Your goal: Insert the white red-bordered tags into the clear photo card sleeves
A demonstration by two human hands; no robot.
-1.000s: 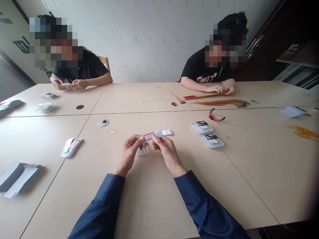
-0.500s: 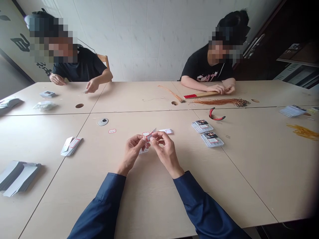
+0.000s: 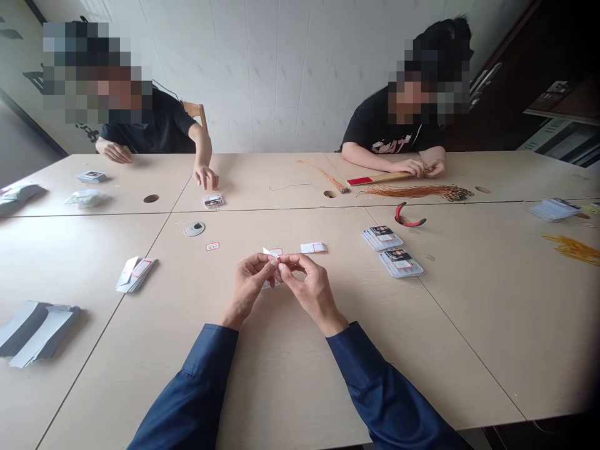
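Note:
My left hand [image 3: 251,281] and my right hand [image 3: 310,282] meet fingertip to fingertip above the table. Both are closed in a pinch on a small white sticker label with a red border, largely hidden by the fingers; a white paper corner [image 3: 269,252] sticks out at the upper left. Just behind the fingers, another red-bordered label [image 3: 277,251] is partly visible. Under my hands lies a white card [image 3: 270,285], mostly covered. A folded white label strip [image 3: 314,248] rests beyond my right hand. Left of my hands is a single red-edged label [image 3: 212,246].
Two card stacks [image 3: 401,263] sit to the right, near red-handled pliers [image 3: 410,219]. Label strips [image 3: 137,275] and a larger paper pile [image 3: 44,334] lie left. Across the table, one co-worker's hand [image 3: 206,177] is over a card [image 3: 214,201]; another person handles cords [image 3: 417,191].
The paper between my fingers has turned, its free corner now pointing left instead of right. The left co-worker's hand has reached rightward, and a card now lies beneath it.

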